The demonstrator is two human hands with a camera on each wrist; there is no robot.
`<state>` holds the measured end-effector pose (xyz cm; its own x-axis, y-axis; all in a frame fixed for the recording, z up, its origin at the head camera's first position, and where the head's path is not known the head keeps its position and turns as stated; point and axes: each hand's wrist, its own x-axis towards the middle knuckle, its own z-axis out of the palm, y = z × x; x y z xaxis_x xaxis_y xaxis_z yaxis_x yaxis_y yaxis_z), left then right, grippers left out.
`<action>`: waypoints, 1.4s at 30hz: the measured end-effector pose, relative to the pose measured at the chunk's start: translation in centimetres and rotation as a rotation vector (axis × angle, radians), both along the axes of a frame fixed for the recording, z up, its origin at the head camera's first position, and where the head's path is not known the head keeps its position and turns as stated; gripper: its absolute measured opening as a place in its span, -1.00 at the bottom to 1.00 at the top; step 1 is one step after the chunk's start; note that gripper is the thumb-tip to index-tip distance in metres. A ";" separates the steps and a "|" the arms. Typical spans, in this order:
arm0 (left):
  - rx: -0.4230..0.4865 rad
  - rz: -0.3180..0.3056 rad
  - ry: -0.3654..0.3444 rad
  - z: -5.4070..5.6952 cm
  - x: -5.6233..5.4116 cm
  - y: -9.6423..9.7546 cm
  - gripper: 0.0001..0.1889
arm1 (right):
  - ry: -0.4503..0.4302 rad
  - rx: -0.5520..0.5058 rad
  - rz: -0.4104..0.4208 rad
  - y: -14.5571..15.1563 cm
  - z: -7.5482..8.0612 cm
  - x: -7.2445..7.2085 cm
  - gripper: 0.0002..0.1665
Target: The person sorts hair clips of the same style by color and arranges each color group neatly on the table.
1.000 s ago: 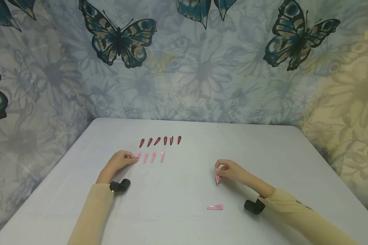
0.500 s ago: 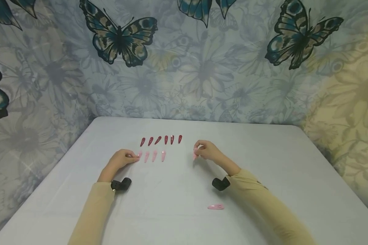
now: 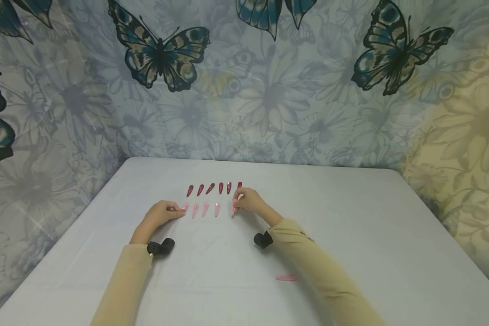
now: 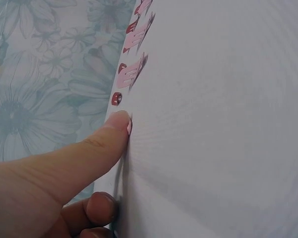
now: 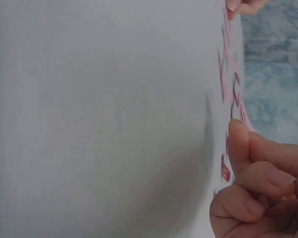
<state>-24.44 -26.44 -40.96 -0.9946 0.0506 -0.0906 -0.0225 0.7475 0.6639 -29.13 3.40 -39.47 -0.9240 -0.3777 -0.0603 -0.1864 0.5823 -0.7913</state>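
Between the thumb and fingers of my right hand (image 3: pixel 249 201) is a pink snap hair clip (image 3: pixel 234 211), held just above the white table at the right end of a pink row. My left hand (image 3: pixel 161 213) pinches the leftmost pink hair clip (image 3: pixel 185 207) of that row; in the left wrist view the thumb (image 4: pixel 102 146) covers most of it. Several pink hair clips (image 3: pixel 205 209) lie side by side between the hands. Behind them runs a row of dark red hair clips (image 3: pixel 221 188), the rightmost partly hidden by my right hand.
One more pink hair clip (image 3: pixel 286 277) lies sideways near the front, beside my right sleeve (image 3: pixel 309 258). The white table (image 3: pixel 212 280) reaches back to a butterfly-printed cloth (image 3: pixel 269 99). Black cameras sit on both wrists.
My right hand has carried its pink hair clip leftward and away from me, from the table's right side to the end of the pink row. The left hand stays in place.
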 end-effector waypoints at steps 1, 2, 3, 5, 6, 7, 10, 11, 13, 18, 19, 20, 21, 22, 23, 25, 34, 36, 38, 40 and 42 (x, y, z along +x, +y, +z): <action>0.001 0.002 -0.002 0.0 0.0 0.0 -0.78 | 0.017 0.013 0.006 -0.3 -0.1 0.0 -0.77; 0.003 0.005 -0.002 0.0 0.0 0.0 -0.78 | 0.039 0.026 0.013 -0.5 -0.3 0.0 -0.77; 0.001 0.001 0.002 0.0 0.1 0.0 -0.78 | 0.057 0.037 0.018 -0.8 -0.4 0.0 -0.76; 0.002 0.001 0.002 0.0 0.1 0.0 -0.79 | 0.088 0.055 0.020 -1.1 -0.6 0.0 -0.74; 0.001 0.001 0.001 0.0 0.1 0.0 -0.79 | 0.095 0.061 0.016 -1.2 -0.7 0.0 -0.73; 0.000 -0.001 0.000 0.0 0.1 0.1 -0.79 | 0.101 0.066 0.013 -1.4 -0.7 0.1 -0.73; -0.005 0.004 -0.006 0.0 0.0 0.1 -0.78 | 0.110 0.075 0.002 -1.6 -0.9 0.0 -0.74; -0.007 0.005 -0.007 0.0 0.0 0.1 -0.78 | 0.114 0.080 -0.003 -1.6 -0.9 0.0 -0.75; -0.007 0.007 -0.005 0.0 0.0 0.1 -0.78 | 0.132 0.098 -0.016 -1.6 -1.0 -0.1 -0.77; 0.000 0.000 -0.003 0.1 0.1 0.1 -0.79 | 0.160 0.155 -0.039 -1.7 -1.3 -0.4 -0.74; -0.002 -0.003 -0.002 0.1 0.1 0.1 -0.79 | 0.152 0.161 -0.042 -1.7 -1.3 -0.5 -0.73; -0.004 -0.005 0.001 0.2 0.1 0.0 -0.79 | 0.142 0.164 -0.047 -1.7 -1.4 -0.5 -0.71; -0.006 -0.006 0.002 0.2 0.1 0.0 -0.79 | 0.133 0.167 -0.051 -1.8 -1.4 -0.5 -0.70; -0.008 -0.007 0.005 0.2 0.2 0.0 -0.78 | 0.126 0.172 -0.056 -1.9 -1.4 -0.6 -0.69; -0.012 -0.008 0.007 0.3 0.2 0.0 -0.78 | 0.120 0.172 -0.062 -1.9 -1.4 -0.6 -0.68; -0.018 -0.010 0.013 0.3 0.1 -0.1 -0.78 | 0.112 0.179 -0.073 -2.1 -1.4 -0.6 -0.67; -0.022 -0.011 0.017 0.3 0.1 -0.3 -0.78 | 0.038 0.163 -0.145 -2.5 -0.9 0.0 -0.74; -0.021 -0.016 0.019 0.3 0.0 -0.4 -0.77 | 0.013 0.145 -0.161 -2.5 -0.7 0.4 -0.76; -0.013 -0.018 0.015 0.4 0.0 -0.4 -0.77 | -0.001 0.121 -0.161 -2.4 -0.2 0.9 -0.77; 0.000 -0.023 0.016 0.2 -0.1 -0.5 -0.77 | -0.006 0.073 -0.143 -1.9 0.5 1.2 -0.76; 0.014 -0.029 0.015 -0.2 -0.3 -0.6 -0.77 | 0.002 0.023 -0.118 -1.1 1.4 1.6 -0.76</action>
